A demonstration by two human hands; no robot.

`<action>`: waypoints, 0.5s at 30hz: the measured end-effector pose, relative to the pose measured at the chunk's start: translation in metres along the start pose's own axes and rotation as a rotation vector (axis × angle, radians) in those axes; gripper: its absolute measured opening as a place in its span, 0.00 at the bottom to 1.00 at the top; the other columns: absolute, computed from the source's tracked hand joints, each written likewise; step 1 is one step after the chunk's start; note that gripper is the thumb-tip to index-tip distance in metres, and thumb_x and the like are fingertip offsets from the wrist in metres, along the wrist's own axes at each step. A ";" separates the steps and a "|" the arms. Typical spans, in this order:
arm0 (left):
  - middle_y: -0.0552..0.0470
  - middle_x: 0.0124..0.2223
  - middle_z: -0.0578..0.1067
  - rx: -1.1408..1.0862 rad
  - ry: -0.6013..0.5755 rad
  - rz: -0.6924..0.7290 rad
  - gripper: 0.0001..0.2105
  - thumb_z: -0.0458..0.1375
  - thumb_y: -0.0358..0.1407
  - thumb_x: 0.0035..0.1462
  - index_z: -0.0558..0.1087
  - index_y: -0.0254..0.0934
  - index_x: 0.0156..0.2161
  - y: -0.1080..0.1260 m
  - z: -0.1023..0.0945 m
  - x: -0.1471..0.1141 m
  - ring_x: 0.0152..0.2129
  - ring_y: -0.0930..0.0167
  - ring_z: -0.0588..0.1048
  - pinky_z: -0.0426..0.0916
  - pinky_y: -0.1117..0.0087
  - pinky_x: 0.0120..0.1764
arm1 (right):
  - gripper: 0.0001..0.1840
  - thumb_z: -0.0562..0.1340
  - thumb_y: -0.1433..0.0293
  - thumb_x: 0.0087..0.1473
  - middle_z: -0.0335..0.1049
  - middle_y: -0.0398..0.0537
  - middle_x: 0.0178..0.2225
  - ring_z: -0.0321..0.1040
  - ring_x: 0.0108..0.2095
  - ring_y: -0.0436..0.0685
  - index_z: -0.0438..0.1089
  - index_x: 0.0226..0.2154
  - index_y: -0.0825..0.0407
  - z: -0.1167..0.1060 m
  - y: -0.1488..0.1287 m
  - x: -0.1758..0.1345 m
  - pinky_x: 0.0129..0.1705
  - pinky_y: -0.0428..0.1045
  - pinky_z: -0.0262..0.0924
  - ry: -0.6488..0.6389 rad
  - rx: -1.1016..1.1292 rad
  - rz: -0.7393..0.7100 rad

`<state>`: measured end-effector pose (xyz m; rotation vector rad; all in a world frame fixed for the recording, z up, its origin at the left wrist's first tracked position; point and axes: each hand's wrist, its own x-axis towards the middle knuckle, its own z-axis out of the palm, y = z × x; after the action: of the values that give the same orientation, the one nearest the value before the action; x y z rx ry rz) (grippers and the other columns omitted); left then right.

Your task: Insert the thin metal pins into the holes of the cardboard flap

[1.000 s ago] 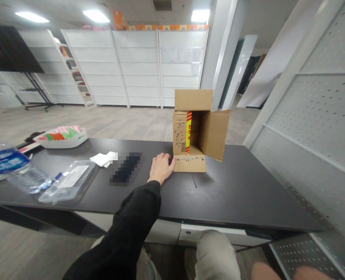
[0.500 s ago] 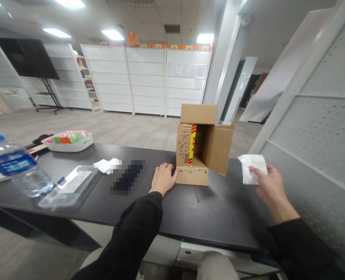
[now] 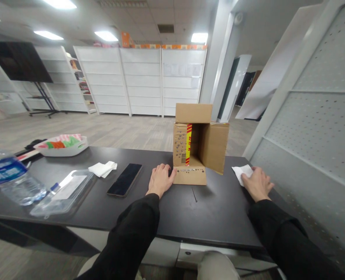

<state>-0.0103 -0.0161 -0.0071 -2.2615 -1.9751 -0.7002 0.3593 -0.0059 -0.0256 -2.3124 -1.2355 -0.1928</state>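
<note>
I have the left hand (image 3: pixel 161 179) palm-down on the dark worktop (image 3: pixel 219 219), its fingers slightly bent and a little apart, the thumb reaching out to the lower left corner of the cardboard box (image 3: pixel 216 146); I see nothing held in it. The box stands at the far side, its opening facing near, one flap up, one swung out right and one down toward me. A yellow-and-red tape strip (image 3: pixel 188 146) runs down its left panel.

On the right I have the right hand (image 3: pixel 257 183) over a white tissue (image 3: pixel 240 173), thumb side against it and the other fingers spread to the right; I cannot tell whether they grip it or merely rest there. A thin dark fastener (image 3: pixel 194 194) lies just near of the box.

To the left I see a phone (image 3: pixel 125 179), folded white tissues (image 3: pixel 102 169), a clear plastic case (image 3: pixel 81 190) and a tilted water bottle (image 3: pixel 23 186).
</note>
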 end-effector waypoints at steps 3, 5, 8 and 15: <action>0.45 0.41 0.74 0.000 -0.006 0.001 0.20 0.44 0.49 0.65 0.72 0.37 0.38 0.001 -0.002 0.000 0.42 0.63 0.71 0.61 0.62 0.48 | 0.30 0.55 0.61 0.52 0.64 0.68 0.52 0.58 0.53 0.75 0.62 0.54 0.59 -0.004 -0.003 -0.005 0.52 0.66 0.51 0.066 0.010 0.039; 0.45 0.41 0.74 -0.003 -0.009 0.000 0.20 0.44 0.49 0.65 0.72 0.38 0.38 0.001 -0.004 0.000 0.42 0.63 0.71 0.61 0.62 0.47 | 0.28 0.55 0.60 0.52 0.65 0.67 0.51 0.58 0.53 0.75 0.65 0.52 0.58 -0.009 -0.005 -0.007 0.52 0.67 0.50 0.142 0.067 0.029; 0.45 0.41 0.74 -0.008 -0.021 -0.003 0.20 0.44 0.48 0.65 0.72 0.38 0.38 0.002 -0.006 0.000 0.43 0.63 0.71 0.61 0.63 0.47 | 0.22 0.54 0.60 0.52 0.68 0.62 0.45 0.61 0.50 0.71 0.69 0.44 0.56 -0.019 -0.013 -0.014 0.51 0.65 0.51 0.329 0.233 -0.094; 0.44 0.42 0.74 -0.014 -0.030 -0.010 0.20 0.44 0.48 0.65 0.72 0.37 0.39 0.003 -0.006 0.000 0.43 0.62 0.71 0.61 0.62 0.48 | 0.11 0.56 0.62 0.58 0.67 0.46 0.28 0.64 0.31 0.55 0.66 0.30 0.51 -0.047 -0.056 -0.088 0.39 0.51 0.56 0.294 0.603 -0.694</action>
<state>-0.0093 -0.0190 -0.0014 -2.2844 -2.0018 -0.6872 0.2685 -0.0681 0.0048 -1.2472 -1.6149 -0.3272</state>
